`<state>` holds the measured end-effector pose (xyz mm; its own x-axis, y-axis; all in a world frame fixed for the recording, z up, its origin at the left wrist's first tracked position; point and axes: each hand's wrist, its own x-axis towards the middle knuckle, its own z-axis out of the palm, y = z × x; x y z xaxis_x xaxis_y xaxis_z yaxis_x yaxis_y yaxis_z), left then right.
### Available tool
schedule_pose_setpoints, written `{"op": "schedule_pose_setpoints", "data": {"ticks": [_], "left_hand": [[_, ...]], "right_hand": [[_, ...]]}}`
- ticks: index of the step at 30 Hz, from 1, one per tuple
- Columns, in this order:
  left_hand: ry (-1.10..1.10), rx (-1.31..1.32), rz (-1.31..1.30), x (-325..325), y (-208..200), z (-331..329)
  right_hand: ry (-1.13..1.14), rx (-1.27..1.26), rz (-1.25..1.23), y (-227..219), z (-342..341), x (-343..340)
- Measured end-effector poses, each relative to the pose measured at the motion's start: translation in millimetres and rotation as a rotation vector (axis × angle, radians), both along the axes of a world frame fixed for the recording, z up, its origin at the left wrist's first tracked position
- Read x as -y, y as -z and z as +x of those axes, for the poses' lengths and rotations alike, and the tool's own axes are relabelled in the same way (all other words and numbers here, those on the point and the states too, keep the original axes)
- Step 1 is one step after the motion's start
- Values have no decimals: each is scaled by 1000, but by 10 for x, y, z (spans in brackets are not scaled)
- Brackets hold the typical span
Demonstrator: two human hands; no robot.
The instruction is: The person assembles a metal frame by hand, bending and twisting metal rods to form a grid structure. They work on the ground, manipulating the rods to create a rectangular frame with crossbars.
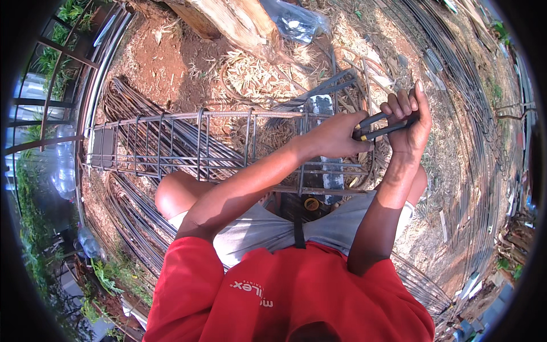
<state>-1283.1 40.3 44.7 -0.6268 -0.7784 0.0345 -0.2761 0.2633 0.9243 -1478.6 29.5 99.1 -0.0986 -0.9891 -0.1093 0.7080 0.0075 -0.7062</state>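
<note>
Pliers with dark handles and yellow bands (380, 133) lie across my right hand (411, 121), which is raised palm-up. Its fingers are curled round the handles, and one stretches upward. At the other end of the pliers, my left hand (338, 137) reaches over the right end of a rebar cage (199, 137). Its thumb extends below the pliers and its other fingers are mostly hidden, so whatever it pinches does not show. Long ribbed bars with several square stirrups form the cage, which lies crosswise in front of my knees.
Bundles of thin steel rods (148, 117) run under the cage on the left. More long rods (476, 114) curve along the right. A mottled board (332, 181) lies beneath the cage near my hands. A log (236, 25) and clear plastic (296, 23) are at the far side.
</note>
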Motion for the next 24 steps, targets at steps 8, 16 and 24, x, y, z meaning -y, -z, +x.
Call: {"op": "schedule_pose_setpoints", "data": {"ticks": [8, 16, 24], "left_hand": [[188, 2, 593, -467, 25, 338], [17, 1, 418, -528, 247, 325], [-53, -180, 567, -547, 268, 219]], "right_hand": [[80, 275, 330, 581, -231, -486], [-205, 278, -8, 455, -248, -267], [-198, 403, -127, 657, -471, -250]]}}
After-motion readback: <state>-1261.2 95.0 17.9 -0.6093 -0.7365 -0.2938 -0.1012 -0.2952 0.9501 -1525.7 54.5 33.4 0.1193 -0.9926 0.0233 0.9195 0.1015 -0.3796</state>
